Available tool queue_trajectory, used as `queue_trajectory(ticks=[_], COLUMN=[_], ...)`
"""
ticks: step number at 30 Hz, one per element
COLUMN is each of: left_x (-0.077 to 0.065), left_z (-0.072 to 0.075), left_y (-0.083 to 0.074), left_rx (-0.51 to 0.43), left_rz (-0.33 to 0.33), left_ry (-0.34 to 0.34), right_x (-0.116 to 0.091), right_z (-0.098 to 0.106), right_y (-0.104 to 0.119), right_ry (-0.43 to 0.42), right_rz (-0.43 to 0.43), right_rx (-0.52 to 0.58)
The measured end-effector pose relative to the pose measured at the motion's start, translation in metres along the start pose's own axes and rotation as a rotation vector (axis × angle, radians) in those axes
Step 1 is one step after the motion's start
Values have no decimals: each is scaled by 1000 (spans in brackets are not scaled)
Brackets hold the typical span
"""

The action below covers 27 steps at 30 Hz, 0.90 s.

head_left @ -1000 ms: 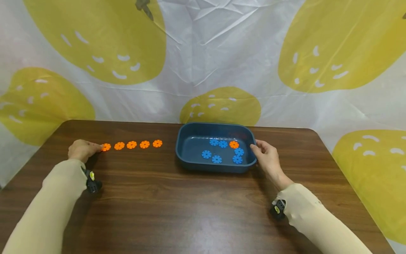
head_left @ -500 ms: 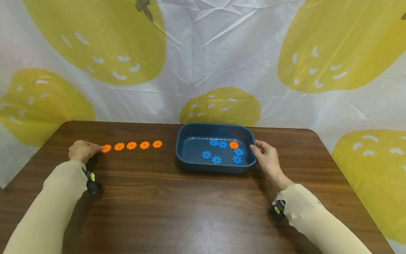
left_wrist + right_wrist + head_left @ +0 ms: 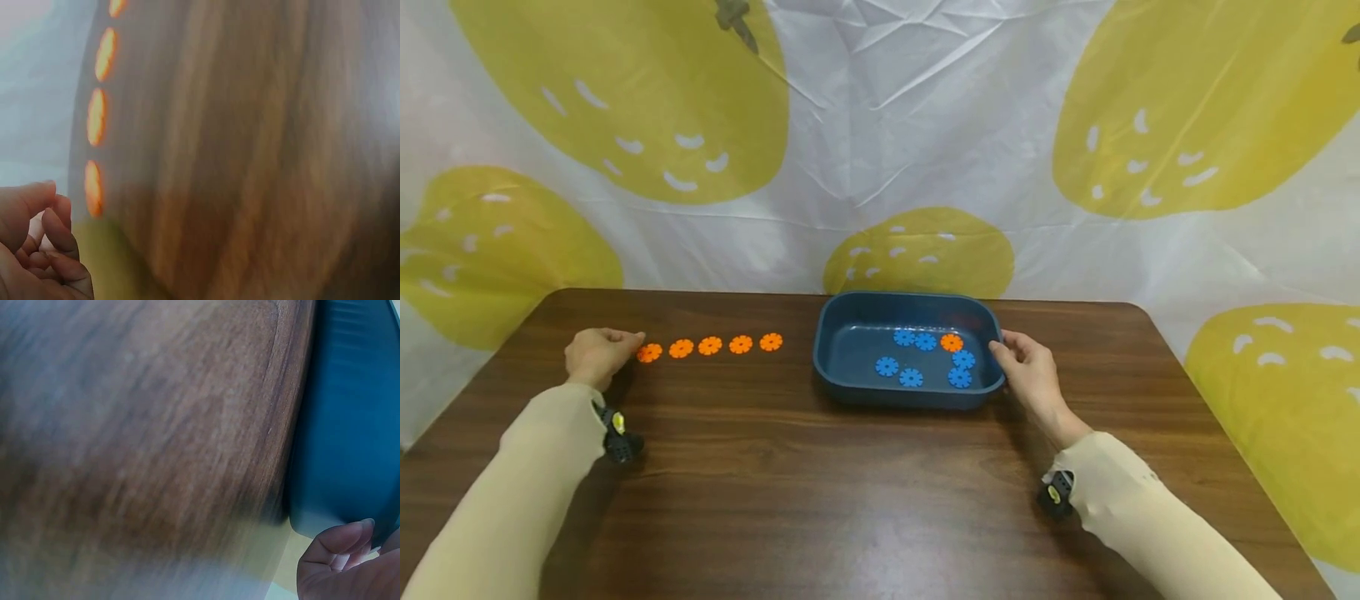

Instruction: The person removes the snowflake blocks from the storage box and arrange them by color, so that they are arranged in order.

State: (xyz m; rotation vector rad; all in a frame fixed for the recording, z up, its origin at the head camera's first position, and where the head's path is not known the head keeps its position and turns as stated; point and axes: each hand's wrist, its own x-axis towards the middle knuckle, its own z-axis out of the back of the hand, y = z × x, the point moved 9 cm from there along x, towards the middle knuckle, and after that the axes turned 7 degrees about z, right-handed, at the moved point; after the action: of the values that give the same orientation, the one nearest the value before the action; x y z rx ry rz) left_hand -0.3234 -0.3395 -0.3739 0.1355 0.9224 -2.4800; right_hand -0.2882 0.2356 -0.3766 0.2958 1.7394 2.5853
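In the head view, several orange notched plastic discs [image 3: 710, 345] lie flat in a row on the left of the table. My left hand [image 3: 598, 353] hovers beside the leftmost orange disc [image 3: 649, 353], fingers loosely curled and holding nothing. The left wrist view shows the fingertips [image 3: 49, 187] apart from the nearest disc [image 3: 94, 189]. A dark blue rectangular basin [image 3: 850, 388] stands near the table's back edge. My right hand [image 3: 1032, 377] grips its right wall, thumb at the rim and fingers outside. Inside it lie several blue notched discs [image 3: 887, 367] and one orange disc [image 3: 951, 342].
The brown wooden table [image 3: 820, 500] extends in front of the basin and the row. Behind it hangs a white cloth [image 3: 910, 150] with yellow fruit prints, close to the back edge.
My left fingers have come off the leftmost orange disc and risen slightly, and the disc stays at the row's end. The right hand and basin have not moved.
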Motion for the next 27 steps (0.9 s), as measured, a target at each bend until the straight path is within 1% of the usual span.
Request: queue_trajectory(ticks=[3,6,10,14,16,20,25,27], left_x=[-2,-6,-15,-28,-36,-50,-70,-80], left_z=[-5,-13,-23,-36,-44,-58,-82,-94], left_y=[-14,-30,-58,-87,-100,-128,-166,-183], left_rx=[-60,-102,-127,-163,-185,-242,-307,-309], left_rz=[-38,-60,-122,-184,-210,-262,-328,-354], left_ry=[1,6,3,57,101,155,219,244], right_x=[0,0,0,-1,-1,0,0,0], right_z=[0,0,-1,-1,-1,-1,-1,-1], right_y=[0,-1,-2,-1,0,0,-1,-1], right_ry=[4,11,14,13,14,14,10,9], right_rz=[5,3,-1,2,5,7,4,2], right_rx=[-10,-9,2,-6,-11,-11,-4,-1])
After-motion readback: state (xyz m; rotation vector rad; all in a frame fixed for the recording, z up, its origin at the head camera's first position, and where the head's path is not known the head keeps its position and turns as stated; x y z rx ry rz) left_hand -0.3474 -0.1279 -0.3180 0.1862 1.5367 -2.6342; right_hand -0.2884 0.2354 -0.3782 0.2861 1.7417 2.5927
